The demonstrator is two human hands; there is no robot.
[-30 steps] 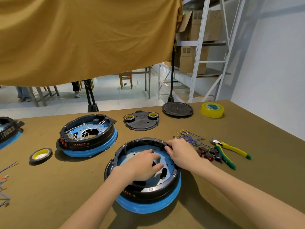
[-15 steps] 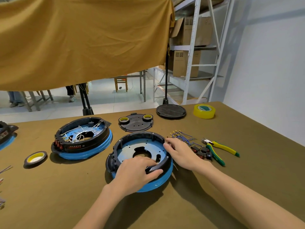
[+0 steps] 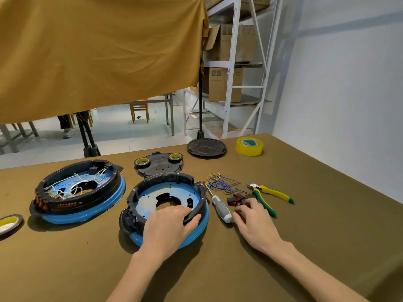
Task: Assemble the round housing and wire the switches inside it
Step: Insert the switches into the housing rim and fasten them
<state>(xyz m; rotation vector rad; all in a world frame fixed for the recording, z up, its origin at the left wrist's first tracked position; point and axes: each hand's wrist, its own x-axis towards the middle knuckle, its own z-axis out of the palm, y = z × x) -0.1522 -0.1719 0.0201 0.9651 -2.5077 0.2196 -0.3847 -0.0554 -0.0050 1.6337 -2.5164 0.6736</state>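
Blue-based and black-ringed, the round housing (image 3: 168, 205) lies on the olive surface (image 3: 305, 214) in front of the person; the left hand (image 3: 169, 226) grips its near rim, thumb outside, fingers curled over the wall; the right hand (image 3: 254, 221) reaches the red switches (image 3: 236, 199) just right of the housing — whether it already pinches one, I cannot tell; the wires (image 3: 220, 184) lie beyond — nearer the right hand.
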